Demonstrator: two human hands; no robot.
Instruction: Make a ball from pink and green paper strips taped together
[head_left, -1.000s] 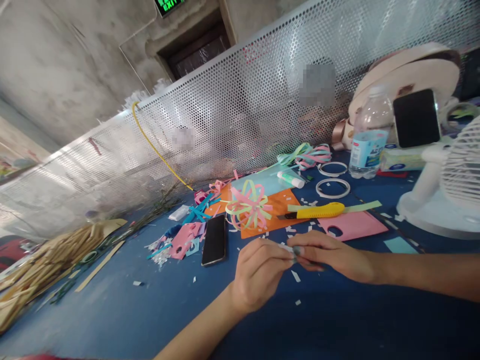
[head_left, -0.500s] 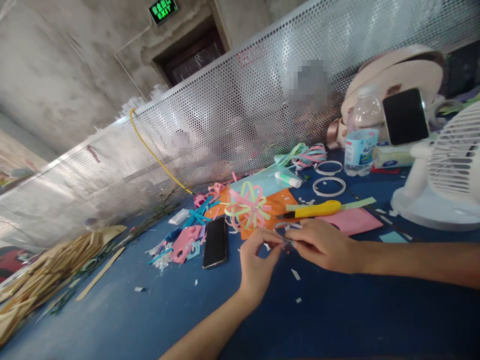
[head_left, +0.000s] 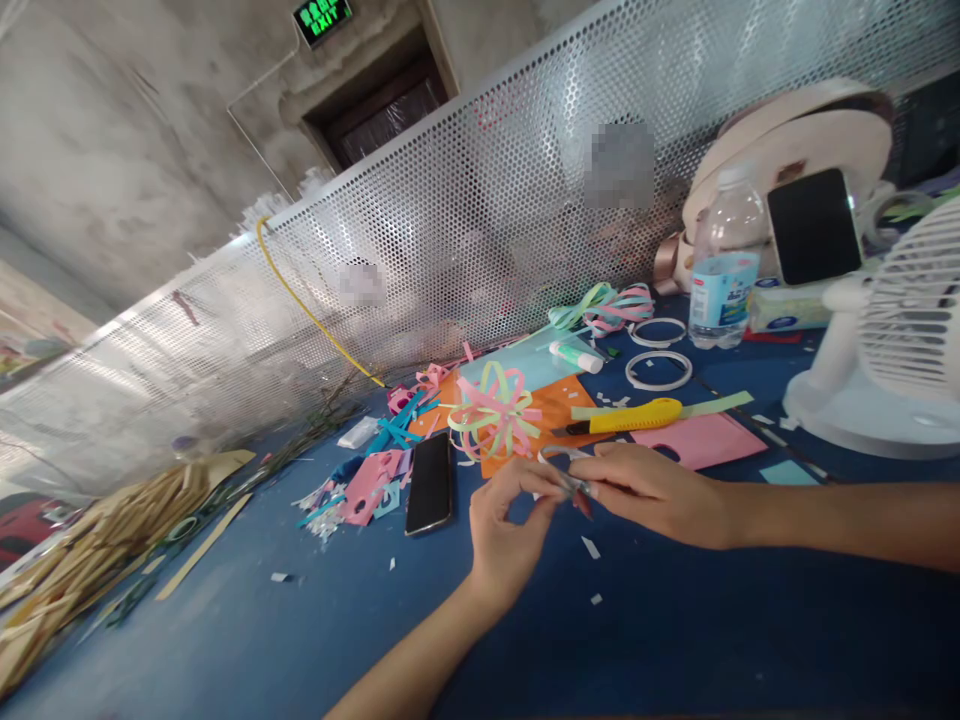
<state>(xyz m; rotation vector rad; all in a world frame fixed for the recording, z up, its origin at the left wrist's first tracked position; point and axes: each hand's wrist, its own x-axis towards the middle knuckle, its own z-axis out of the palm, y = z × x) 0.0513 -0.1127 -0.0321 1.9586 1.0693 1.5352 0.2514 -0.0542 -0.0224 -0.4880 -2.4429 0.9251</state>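
Note:
My left hand (head_left: 510,535) pinches one side of a small white ring (head_left: 559,455) above the blue table. From the right, my right hand (head_left: 652,495) closes on the ring's other side, fingertips nearly touching the left ones. A small greyish piece shows between the fingertips, too small to make out. Behind the hands lie a yellow cutter knife (head_left: 637,416), a pink paper sheet (head_left: 705,442) and an orange sheet (head_left: 574,398). A pink and green paper-strip flower (head_left: 499,412) rests on the orange sheet.
A black phone (head_left: 430,482) lies left of the hands, beside paper scraps (head_left: 371,482). Two white rings (head_left: 658,371), a water bottle (head_left: 722,265) and a white fan (head_left: 847,390) stand to the right. Brown strips (head_left: 112,540) lie far left, before a perforated metal screen (head_left: 450,220).
Both hands have shifted slightly left, and the ring has turned a little between the fingers, with more of it showing. The other objects have stayed in place.

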